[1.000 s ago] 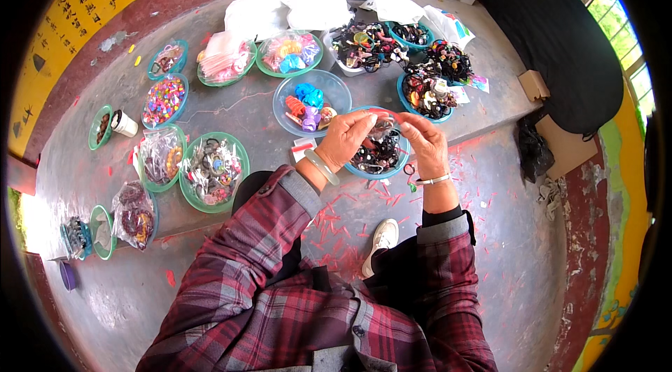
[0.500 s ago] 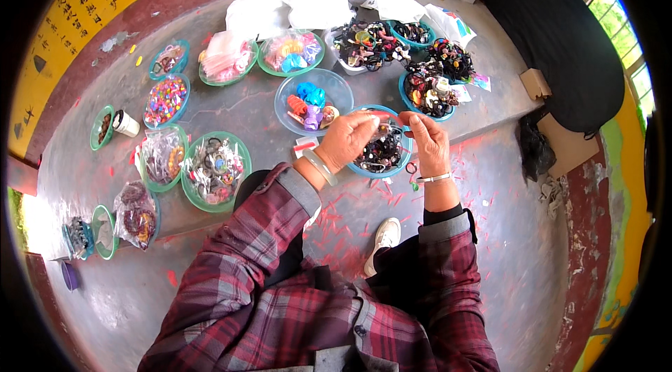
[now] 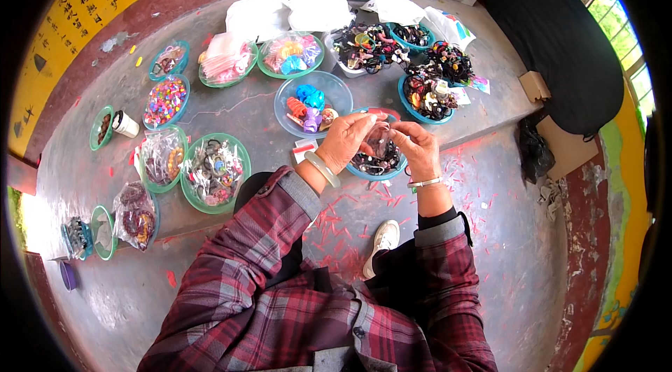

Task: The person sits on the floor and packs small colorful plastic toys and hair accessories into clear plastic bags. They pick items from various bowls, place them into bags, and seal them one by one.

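Observation:
My left hand (image 3: 346,141) and my right hand (image 3: 418,151) meet in front of me, fingertips pinched on a small clear plastic bag (image 3: 379,138). The bag spans the gap between them; whatever is inside it is too small to make out. Right under the hands stands a blue basin (image 3: 376,177) of dark hair ties (image 3: 378,164), partly hidden by my fingers. Just beyond my left hand, a clear bluish bowl (image 3: 283,116) holds blue, orange and purple items. A small red-and-white packet (image 3: 304,149) lies beside my left wrist.
Several basins of small goods surround the work spot: colourful beads (image 3: 166,100), wrapped trinkets (image 3: 215,170), pink plastic bags (image 3: 227,58) and more hair ties (image 3: 428,92). A white cup (image 3: 126,123) stands at the left. The raised ledge (image 3: 483,130) ends at the right; red scraps litter the floor.
The hands have drawn closer, the right one moving left. A clear bag now shows between the fingertips, where a red strip was stretched before. The ring-shaped item dangling by my right hand is mostly hidden.

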### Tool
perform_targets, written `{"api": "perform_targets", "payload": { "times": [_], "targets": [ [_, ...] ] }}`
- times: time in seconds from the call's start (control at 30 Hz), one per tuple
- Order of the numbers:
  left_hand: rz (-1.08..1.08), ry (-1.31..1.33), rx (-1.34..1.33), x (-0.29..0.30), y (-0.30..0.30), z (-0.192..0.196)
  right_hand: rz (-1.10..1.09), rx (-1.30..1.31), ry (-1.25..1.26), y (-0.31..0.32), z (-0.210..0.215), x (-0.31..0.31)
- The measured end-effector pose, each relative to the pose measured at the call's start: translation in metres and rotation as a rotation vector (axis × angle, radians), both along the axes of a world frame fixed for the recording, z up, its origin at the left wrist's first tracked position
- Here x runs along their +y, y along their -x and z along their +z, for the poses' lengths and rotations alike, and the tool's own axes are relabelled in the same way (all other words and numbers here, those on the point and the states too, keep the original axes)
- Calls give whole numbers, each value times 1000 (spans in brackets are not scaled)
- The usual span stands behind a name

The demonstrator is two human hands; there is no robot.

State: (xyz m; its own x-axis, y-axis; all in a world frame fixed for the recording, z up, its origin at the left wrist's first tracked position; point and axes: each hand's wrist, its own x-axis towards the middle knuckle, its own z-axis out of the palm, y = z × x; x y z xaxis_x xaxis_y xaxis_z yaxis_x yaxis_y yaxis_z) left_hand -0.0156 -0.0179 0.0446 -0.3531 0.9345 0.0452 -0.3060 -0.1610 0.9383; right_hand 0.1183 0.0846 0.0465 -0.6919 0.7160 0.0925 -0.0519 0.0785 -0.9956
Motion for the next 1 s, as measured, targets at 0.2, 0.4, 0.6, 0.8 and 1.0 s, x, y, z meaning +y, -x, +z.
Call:
{"api": "perform_targets", "payload": {
  "times": [0.2, 0.4, 0.6, 0.8, 1.0],
  "targets": [
    [-110, 4, -72, 1, -4, 8, -86, -20, -32, 0, -5, 2],
    [-103, 57, -101, 4, -2, -4, -92, 12, -31, 0, -4, 2],
    [-74, 108, -173, 6, 0, -6, -109, -22, 27, 2, -5, -2],
    [-41, 102, -283, 8, 2, -11, -93, 12, 55, 4, -8, -3],
    [-43, 105, -300, 9, 6, -15, -82, 25, 128, 4, -11, -1]
  ]
}}
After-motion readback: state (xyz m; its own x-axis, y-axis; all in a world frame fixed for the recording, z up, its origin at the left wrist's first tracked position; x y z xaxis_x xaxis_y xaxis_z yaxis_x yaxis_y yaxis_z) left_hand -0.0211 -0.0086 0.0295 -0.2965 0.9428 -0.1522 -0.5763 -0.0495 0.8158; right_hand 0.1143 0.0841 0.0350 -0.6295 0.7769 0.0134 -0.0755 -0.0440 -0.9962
